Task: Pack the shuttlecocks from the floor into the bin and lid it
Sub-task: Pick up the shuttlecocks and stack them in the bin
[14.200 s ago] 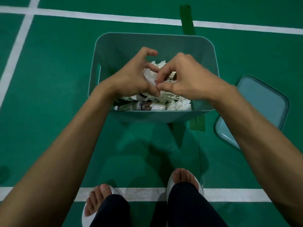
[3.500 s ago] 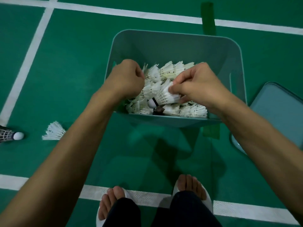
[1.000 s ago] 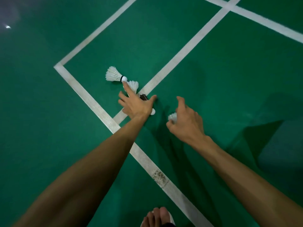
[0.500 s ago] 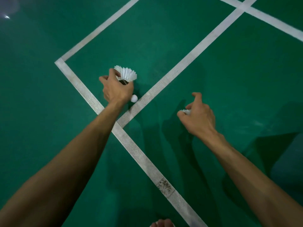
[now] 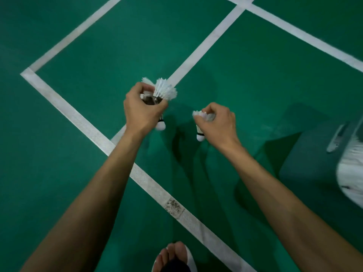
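Observation:
My left hand (image 5: 141, 110) grips a small bunch of white shuttlecocks (image 5: 164, 90), feathers sticking up past my fingers and one cork hanging below my palm. My right hand (image 5: 219, 122) pinches a single white shuttlecock (image 5: 202, 122), its cork pointing down. Both hands are lifted above the green court floor. The grey-green bin (image 5: 322, 163) comes into view at the right edge, blurred, with white shuttlecocks (image 5: 351, 173) inside it. The lid is out of sight.
White court lines (image 5: 82, 122) cross the green floor under and beyond my hands. One of my feet in a white slipper (image 5: 174, 258) shows at the bottom edge.
Both hands have risen off the floor with the shuttlecocks in them. My view has swung right, and the bin has entered at the right edge.

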Demonstrator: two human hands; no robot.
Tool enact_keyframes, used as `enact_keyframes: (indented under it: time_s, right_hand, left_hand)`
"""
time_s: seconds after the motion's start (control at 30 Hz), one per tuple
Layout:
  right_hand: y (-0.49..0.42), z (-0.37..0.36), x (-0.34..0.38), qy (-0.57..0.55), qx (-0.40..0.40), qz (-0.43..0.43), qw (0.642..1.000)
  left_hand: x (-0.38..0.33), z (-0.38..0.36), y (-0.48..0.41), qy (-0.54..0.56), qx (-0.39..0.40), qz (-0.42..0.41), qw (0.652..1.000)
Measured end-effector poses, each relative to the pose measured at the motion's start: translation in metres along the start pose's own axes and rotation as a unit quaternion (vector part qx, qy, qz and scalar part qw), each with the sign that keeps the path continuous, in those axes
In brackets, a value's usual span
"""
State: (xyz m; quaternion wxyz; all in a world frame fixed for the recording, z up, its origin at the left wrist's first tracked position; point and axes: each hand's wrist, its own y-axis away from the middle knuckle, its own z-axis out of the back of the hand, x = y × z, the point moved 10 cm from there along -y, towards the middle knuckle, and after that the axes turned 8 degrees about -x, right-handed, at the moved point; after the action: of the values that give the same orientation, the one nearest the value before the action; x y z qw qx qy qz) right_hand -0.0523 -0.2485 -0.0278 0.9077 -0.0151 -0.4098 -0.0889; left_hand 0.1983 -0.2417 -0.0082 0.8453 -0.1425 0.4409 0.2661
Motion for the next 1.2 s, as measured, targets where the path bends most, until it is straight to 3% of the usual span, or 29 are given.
enact_keyframes:
  time_s: [0.23,0.33,0.5,0.67,0.8,0.93,1.03,1.2]
  right_hand:
    - [0.018,0.111,0.04,0.119,-0.176,0.135,0.968]
    - [0.037,0.179,0.053,0.153,-0.235,0.146,0.949]
    - [0.06,0.305,0.017,0.082,-0.255,0.057,0.962]
    - [0.097,0.414,-0.082,-0.012,-0.319,-0.045,0.946]
    - [0.126,0.447,-0.173,-0.008,-0.266,-0.17,0.949]
    - [0.134,0.415,-0.233,0.014,-0.094,-0.281,0.955]
    - [0.131,0.38,-0.246,0.024,0.014,-0.311,0.95]
    - [0.124,0.339,-0.241,0.013,0.082,-0.308,0.948]
  left_hand:
    - [-0.084,-0.039,0.087,0.117,0.044,-0.065,0.99]
    - [-0.134,-0.044,0.116,0.152,0.065,-0.108,0.98]
    - [-0.229,-0.066,0.19,0.234,0.109,-0.163,0.952]
    - [-0.294,-0.132,0.289,0.24,0.228,-0.226,0.916]
    - [-0.303,-0.191,0.339,0.201,0.302,-0.213,0.907]
    - [-0.28,-0.233,0.355,0.144,0.351,-0.123,0.917]
    - [-0.254,-0.244,0.352,0.133,0.373,0.005,0.918]
    - [-0.242,-0.242,0.348,0.117,0.404,0.039,0.906]
